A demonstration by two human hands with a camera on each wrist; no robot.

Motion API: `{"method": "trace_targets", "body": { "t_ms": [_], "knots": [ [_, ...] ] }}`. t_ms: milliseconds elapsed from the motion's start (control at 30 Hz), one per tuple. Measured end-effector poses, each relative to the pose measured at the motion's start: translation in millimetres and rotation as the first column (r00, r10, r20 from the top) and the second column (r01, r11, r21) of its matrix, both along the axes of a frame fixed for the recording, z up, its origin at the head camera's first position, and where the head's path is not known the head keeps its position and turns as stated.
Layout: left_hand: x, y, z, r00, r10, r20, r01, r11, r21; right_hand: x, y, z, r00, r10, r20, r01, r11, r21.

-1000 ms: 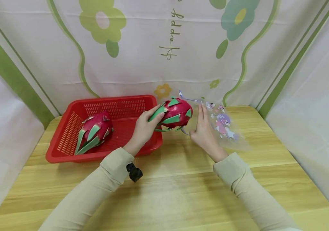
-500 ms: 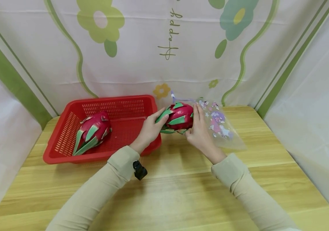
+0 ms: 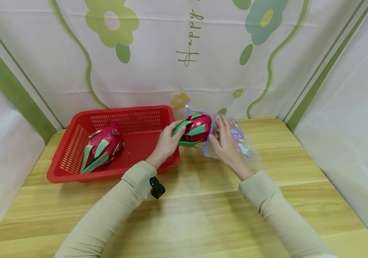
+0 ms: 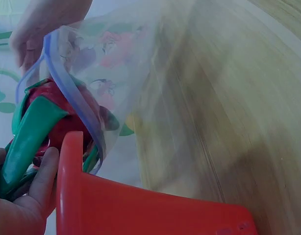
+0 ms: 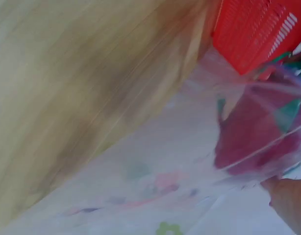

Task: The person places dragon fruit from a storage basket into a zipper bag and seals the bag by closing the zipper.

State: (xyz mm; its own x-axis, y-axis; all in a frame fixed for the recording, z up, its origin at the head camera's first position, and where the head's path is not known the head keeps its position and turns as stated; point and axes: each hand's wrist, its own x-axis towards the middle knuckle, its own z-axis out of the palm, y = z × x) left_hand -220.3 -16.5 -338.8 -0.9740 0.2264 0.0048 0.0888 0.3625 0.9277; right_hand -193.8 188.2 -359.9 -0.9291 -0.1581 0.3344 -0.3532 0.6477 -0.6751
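Note:
My left hand (image 3: 164, 146) grips a dragon fruit (image 3: 199, 128) by its green leafy end, thumb on top. Its red end sits inside the mouth of a clear zip bag (image 3: 240, 141) printed with purple and pink cartoon figures. My right hand (image 3: 227, 148) holds the bag close behind its purple zip edge, around the fruit's tip. In the left wrist view the purple zip strip (image 4: 74, 98) lies across the red body, with the leaves outside. From the right wrist, the fruit's red end (image 5: 258, 132) shows through the film.
A red plastic basket (image 3: 113, 175) stands at the left, its right rim beneath my left hand. Inside lies another dragon fruit (image 3: 104, 147). All rests on a wooden table (image 3: 190, 222), with a flower-printed cloth (image 3: 158, 71) behind and cloth walls at both sides.
The dragon fruit has moved slightly down, and its red end has gone into the bag's mouth. My right hand's straight fingers have bent and drawn the bag leftward over it.

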Motion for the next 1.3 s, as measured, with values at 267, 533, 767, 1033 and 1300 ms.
{"method": "trace_targets", "body": {
  "t_ms": [267, 533, 767, 1033, 1300],
  "knots": [
    [-1.5, 0.6, -2.6, 1.000, 0.017, -0.003, -0.017, 1.000, 0.011, 0.7, 18.1, 0.2, 0.992, 0.082, 0.100, -0.097, 0.983, 0.154],
    [-0.5, 1.3, -1.3, 0.999, 0.029, -0.026, -0.028, 0.999, 0.020, -1.9, 23.2, -5.4, 0.963, 0.156, 0.219, -0.208, 0.948, 0.239],
    [-0.5, 2.7, -3.4, 0.995, 0.068, -0.076, -0.065, 0.997, 0.047, -5.0, 17.8, -19.2, 0.993, 0.116, 0.033, -0.121, 0.948, 0.296],
    [-1.9, 5.6, -4.9, 0.988, 0.113, -0.103, -0.108, 0.993, 0.053, -10.3, 15.1, -23.5, 0.973, 0.120, -0.197, -0.063, 0.959, 0.276],
    [-1.4, 10.2, -6.7, 0.993, 0.065, -0.097, -0.066, 0.998, -0.003, -8.9, 8.9, -17.9, 0.974, 0.093, -0.205, -0.013, 0.932, 0.361]
  ]
}}
